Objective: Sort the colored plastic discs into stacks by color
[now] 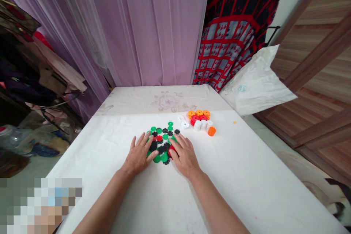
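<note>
Green and black notched plastic discs, with a few red ones among them, lie spread in a loose pile on the white tablecloth. My left hand rests flat at the pile's left edge, fingers spread and touching discs. On the opposite side, my right hand lies with its fingers extended over the edge discs, partly covering a red disc. The discs beneath both hands are partly hidden. Neither hand grasps anything that I can see.
Beyond my right hand stand stacks of orange discs, red discs and white discs. One orange stack sits nearer. A white plastic bag hangs by the table's right edge; a purple curtain is behind.
</note>
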Demonstrator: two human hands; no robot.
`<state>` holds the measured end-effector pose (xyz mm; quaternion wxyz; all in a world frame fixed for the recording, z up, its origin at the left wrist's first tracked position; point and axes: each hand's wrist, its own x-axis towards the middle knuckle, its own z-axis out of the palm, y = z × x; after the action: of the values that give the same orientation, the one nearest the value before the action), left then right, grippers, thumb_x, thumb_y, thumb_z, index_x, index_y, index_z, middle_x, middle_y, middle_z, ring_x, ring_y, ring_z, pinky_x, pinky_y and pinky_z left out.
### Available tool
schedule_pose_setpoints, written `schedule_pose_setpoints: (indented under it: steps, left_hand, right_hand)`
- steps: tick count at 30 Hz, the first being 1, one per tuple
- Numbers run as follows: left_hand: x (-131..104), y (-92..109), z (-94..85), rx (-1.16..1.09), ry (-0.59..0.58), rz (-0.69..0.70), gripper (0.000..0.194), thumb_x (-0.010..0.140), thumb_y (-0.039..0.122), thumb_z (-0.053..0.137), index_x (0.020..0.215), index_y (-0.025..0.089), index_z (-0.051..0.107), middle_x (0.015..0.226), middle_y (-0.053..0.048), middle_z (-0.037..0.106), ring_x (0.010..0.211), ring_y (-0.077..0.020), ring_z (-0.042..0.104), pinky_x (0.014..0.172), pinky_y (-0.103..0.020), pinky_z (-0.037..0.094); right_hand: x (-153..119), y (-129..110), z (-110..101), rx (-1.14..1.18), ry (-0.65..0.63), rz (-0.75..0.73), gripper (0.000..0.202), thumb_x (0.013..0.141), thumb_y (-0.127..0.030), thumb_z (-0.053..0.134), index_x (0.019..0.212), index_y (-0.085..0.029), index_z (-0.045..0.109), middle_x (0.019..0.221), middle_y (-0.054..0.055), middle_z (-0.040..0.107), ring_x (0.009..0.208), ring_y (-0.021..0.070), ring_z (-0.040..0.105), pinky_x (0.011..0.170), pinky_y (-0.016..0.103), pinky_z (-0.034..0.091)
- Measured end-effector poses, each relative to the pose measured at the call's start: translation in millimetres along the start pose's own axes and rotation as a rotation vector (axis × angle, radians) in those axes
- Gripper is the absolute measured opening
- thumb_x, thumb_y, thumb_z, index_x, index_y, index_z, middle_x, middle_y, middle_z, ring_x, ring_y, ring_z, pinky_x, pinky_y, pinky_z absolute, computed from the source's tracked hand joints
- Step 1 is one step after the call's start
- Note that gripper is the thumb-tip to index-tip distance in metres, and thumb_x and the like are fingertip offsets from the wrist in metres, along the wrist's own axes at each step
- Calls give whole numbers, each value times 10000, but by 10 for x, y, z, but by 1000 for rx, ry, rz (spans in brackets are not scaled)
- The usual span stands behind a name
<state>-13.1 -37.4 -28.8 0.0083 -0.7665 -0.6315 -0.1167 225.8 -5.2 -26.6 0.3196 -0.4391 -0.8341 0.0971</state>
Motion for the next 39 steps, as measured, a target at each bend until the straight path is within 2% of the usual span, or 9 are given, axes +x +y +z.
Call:
schedule_pose_setpoints:
  steps: [5,9,13,19,22,25,28,31,39]
  left_hand:
    - [-121,142,22,-11,10,71,598,953,617,411,1499,374,447,1593,-78,428,1482,-322,354,1201,-592,241]
    - [-136,212,-23,-25,31,158,602,928,633,463,1468,368,495,1589,-80,434,1486,-324,344,1214,-586,220]
    - [-171,286,-62,-60,41,215,549,954,577,460,1458,364,506,1566,-67,469,1478,-316,359,1217,-617,191]
    - [-253,473,-43,-117,48,238,520,950,539,493,1420,325,559,1465,-59,585,1420,-288,455,1228,-575,231]
    - [-244,445,-33,-166,129,152,437,979,458,454,1332,284,642,1412,-68,631,1378,-272,506,1209,-548,300]
    - [-190,344,-4,-216,249,-52,409,986,395,419,1284,268,668,1391,-78,645,1362,-269,524,1192,-547,332]
    - [-94,249,46,-233,334,-344,421,964,395,436,1295,246,649,1444,-104,600,1400,-321,477,1169,-596,335]
    - [11,190,73,-303,387,-491,432,938,383,458,1290,212,642,1487,-132,553,1435,-340,428,1181,-602,310]
    - [6,87,-60,-910,658,-716,390,920,405,491,1224,233,666,1349,-77,665,1311,-239,571,1162,-441,407]
  right_hand:
    - [-122,-100,-70,-135,-192,-24,410,978,-378,518,1354,-265,633,1513,117,513,1442,318,395,1176,609,278]
    - [-214,-18,-87,-165,-109,11,402,976,-342,495,1336,-255,649,1514,124,509,1415,321,421,1150,588,321]
    - [-337,41,-123,-180,6,38,359,965,-245,453,1191,-257,732,1396,94,619,1360,304,474,1138,557,341]
    - [-426,-4,-156,-161,15,-7,316,934,-238,501,1122,-270,753,1366,78,634,1352,302,472,1129,533,362]
    - [-413,11,-141,-151,79,0,310,932,-230,497,1091,-263,760,1350,75,641,1343,287,481,1127,507,380]
    - [-393,35,-120,-154,127,24,294,913,-242,525,1089,-247,759,1346,86,642,1350,298,472,1121,504,392]
    - [-374,27,-104,-172,89,30,295,897,-301,587,1142,-243,740,1393,102,609,1378,323,442,1122,526,387]
    - [-348,-2,-90,-172,23,23,288,892,-332,624,1146,-246,731,1429,119,578,1397,333,425,1116,537,386]
    - [-323,-26,-40,-58,42,70,171,849,-283,654,1001,-239,719,1405,98,602,1400,312,430,1131,535,361]
